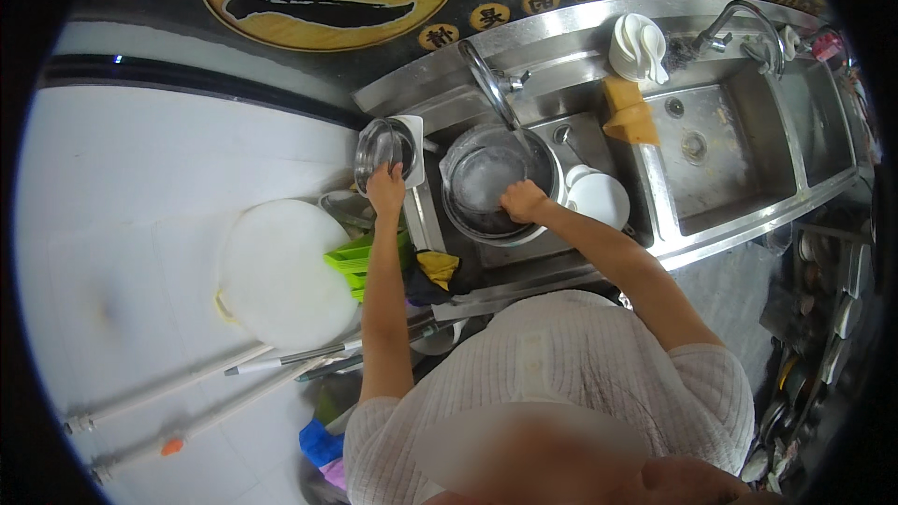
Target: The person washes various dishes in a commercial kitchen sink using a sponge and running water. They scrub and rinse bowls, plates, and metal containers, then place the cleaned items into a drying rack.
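Note:
My left hand point(386, 189) grips the near rim of a shiny, see-through or metal bowl point(365, 154), which rests on a white stand or container point(417, 147) at the sink's left end. My right hand point(525, 201) is curled closed at the lower right rim of a round bowl point(484, 179) inside a large basin point(449, 214); its fingertips are hidden. The basin stands in the left sink compartment point(505, 256), below a curved chrome faucet point(487, 77). A white lidded pot or plate point(600, 200) and a metal ladle point(565, 135) lie right of the basin.
An orange-brown cloth point(628, 112) hangs over the divider. White bowls with spoons point(635, 49) stand behind it. Right lies another sink compartment point(729, 147) with a second faucet point(751, 10). At left are a round white board or lid point(284, 273), green plastic baskets point(351, 263) and wall pipes point(203, 417).

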`<state>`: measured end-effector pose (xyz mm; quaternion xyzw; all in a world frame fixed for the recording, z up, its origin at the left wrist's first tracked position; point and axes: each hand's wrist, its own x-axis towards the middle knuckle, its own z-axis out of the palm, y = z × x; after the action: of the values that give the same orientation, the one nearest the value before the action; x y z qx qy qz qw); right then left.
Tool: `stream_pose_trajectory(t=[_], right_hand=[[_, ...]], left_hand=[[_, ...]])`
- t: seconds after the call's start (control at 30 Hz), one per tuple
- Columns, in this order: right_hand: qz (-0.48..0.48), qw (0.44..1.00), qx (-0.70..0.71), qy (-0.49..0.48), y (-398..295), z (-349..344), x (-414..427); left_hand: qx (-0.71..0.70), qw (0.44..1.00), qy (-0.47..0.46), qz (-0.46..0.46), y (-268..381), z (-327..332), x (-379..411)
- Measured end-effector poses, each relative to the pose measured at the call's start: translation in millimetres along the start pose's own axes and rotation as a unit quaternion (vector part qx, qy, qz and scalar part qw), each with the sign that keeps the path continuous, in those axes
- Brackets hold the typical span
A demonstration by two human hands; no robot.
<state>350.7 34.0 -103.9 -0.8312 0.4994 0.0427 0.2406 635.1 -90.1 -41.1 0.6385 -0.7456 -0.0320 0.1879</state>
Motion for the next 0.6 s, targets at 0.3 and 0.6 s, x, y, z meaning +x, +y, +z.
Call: stream_pose_trajectory(t=[0.3,0.6], right_hand=[[0.11,0.622,0.718,0.292,18,-30,-9],[0.078,0.557,0.751,0.345,16,-55,-27]], left_hand=[[-0.017,0.998,0.039,0.038,23,14,-15],[-0.329,0.926,-0.069,0.172,222,41,-46]])
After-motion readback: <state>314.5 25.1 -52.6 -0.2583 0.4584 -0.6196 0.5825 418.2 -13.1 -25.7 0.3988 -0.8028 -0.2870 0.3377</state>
